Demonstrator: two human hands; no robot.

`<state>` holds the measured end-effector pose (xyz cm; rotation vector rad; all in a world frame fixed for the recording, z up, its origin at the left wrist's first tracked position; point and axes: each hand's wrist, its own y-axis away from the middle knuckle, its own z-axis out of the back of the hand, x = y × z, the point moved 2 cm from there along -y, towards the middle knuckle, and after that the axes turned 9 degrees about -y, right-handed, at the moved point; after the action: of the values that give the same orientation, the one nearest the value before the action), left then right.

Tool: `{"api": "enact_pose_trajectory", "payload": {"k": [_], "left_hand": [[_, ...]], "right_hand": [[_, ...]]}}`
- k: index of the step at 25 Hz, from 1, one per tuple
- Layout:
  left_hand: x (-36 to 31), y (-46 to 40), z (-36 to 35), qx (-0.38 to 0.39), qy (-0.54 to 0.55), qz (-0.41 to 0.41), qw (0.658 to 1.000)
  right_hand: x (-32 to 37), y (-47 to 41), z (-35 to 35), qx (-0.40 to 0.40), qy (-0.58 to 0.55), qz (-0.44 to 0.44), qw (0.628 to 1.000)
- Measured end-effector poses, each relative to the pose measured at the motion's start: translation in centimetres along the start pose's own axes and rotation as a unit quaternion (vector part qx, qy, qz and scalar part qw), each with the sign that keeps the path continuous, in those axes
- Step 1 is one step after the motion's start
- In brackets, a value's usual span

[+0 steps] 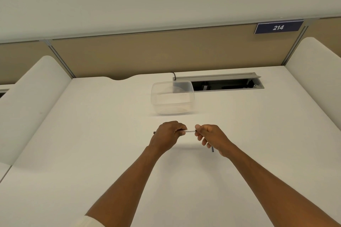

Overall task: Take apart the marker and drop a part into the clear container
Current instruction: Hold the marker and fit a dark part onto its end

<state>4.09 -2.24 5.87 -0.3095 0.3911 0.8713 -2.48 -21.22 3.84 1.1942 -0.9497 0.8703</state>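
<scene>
A thin marker [190, 131] with a white barrel is held level above the white desk, between both hands. My left hand [167, 135] is closed around its left part, and a dark tip sticks out past the fist on the left. My right hand [210, 138] pinches the right end with thumb and fingers. A short dark piece [212, 149] pokes down below my right hand; what it is cannot be told. The clear container [172, 97], lidless and empty, stands on the desk beyond the hands, a little to the left of the cable slot.
An open grey cable tray [227, 84] is sunk into the white desk [92, 153] at the back right, with a black cable beside it. Beige partition panels and white side dividers enclose the desk. A blue sign reads 214 [278, 27].
</scene>
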Motion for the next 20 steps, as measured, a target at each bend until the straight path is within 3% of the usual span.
{"api": "enact_pose_trajectory", "payload": {"k": [6, 11, 16, 20], "left_hand": [[-0.04, -0.05, 0.4, -0.004, 0.0, -0.004, 1.0], [-0.26, -0.18, 0.47, -0.005, -0.002, -0.007, 1.0], [-0.23, -0.13, 0.42, 0.002, -0.002, -0.004, 1.0], [-0.35, -0.22, 0.49, 0.003, -0.001, -0.001, 1.0]], "right_hand": [[0.15, -0.12, 0.21, -0.017, -0.003, 0.054, 0.998], [0.34, -0.19, 0.13, -0.007, 0.018, 0.006, 1.0], [0.2, -0.25, 0.34, -0.015, 0.0, 0.058, 0.998], [0.35, -0.02, 0.12, -0.009, 0.017, 0.019, 1.0]]}}
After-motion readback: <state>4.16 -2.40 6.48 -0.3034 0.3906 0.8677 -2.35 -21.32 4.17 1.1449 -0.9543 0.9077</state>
